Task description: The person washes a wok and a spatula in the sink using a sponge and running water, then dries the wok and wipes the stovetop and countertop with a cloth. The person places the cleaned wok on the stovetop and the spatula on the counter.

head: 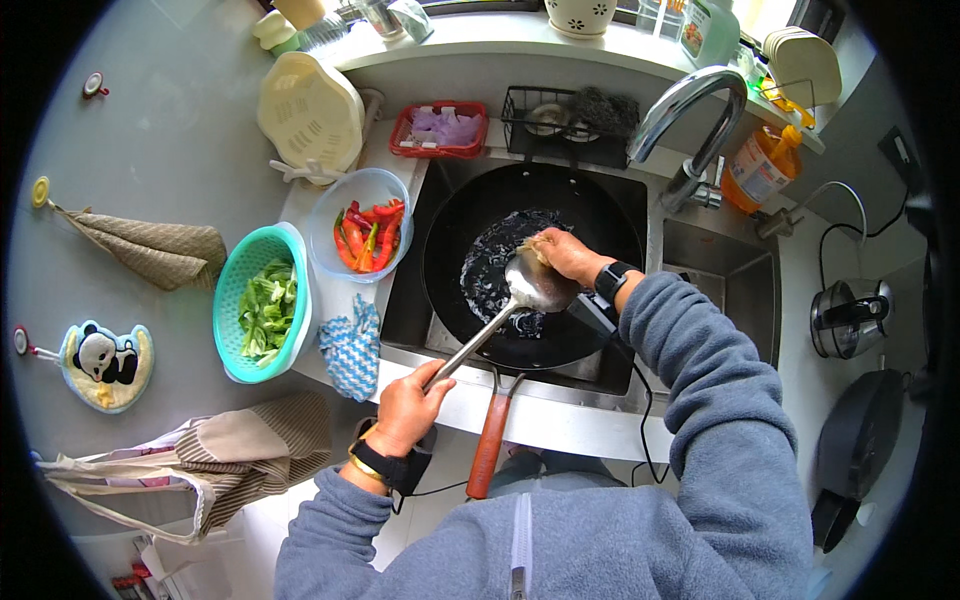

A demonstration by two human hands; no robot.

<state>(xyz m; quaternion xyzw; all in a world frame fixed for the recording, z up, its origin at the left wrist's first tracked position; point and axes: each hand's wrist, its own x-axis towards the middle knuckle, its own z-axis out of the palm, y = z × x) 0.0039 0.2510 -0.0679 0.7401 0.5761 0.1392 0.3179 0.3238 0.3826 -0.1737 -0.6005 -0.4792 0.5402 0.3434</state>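
My left hand [406,409] grips the long handle of a metal wok spatula [487,330]. The spatula's broad head is raised over a black wok [457,217], which sits in the larger basin of a steel sink [438,339]. My right hand [576,259] pinches a tan scrubber [535,246] against the upper edge of that head; its exact material is hard to tell. Foamy water [487,262] lies in the bottom of the wok. Toward my body points the wok's reddish-brown wooden handle [489,446].
Left of the sink are a clear bowl of red peppers [371,236], a teal colander [225,300] with leafy greens and a blue-white cloth [352,349]. A faucet [686,127] arches behind the smaller basin [720,262]. An orange bottle [757,169] and a kettle [851,319] stand right.
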